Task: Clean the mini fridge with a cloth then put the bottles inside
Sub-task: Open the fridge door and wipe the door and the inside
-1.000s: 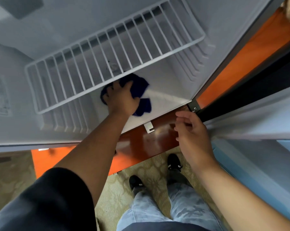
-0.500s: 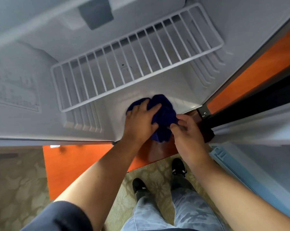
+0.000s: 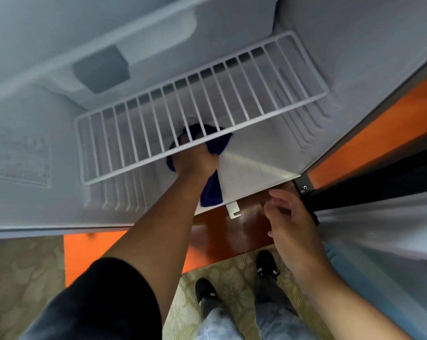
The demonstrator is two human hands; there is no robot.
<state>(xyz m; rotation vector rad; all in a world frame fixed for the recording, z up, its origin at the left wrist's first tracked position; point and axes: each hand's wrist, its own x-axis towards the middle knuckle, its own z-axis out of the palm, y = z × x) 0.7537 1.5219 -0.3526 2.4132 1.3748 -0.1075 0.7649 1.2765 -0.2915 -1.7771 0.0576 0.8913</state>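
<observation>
The white mini fridge (image 3: 261,165) stands open below me, with a white wire shelf (image 3: 207,104) across its inside. My left hand (image 3: 195,160) reaches in under the shelf's front edge and presses a dark blue cloth (image 3: 211,190) on the fridge floor; its fingertips are hidden behind the shelf wires. One end of the cloth trails back toward the front lip. My right hand (image 3: 288,222) hovers outside the fridge near the lower right corner, fingers loosely curled and holding nothing. No bottles are in view.
The fridge sits in an orange-brown wooden cabinet (image 3: 232,231). The open fridge door (image 3: 384,217) is at the right with a black hinge (image 3: 303,187) at the corner. A small white bracket (image 3: 233,209) hangs from the front lip. My shoes (image 3: 266,263) stand on patterned carpet.
My left hand has pushed the cloth from the front lip deeper in, under the shelf. My right hand has let go of the cloth and drawn back outside the fridge.
</observation>
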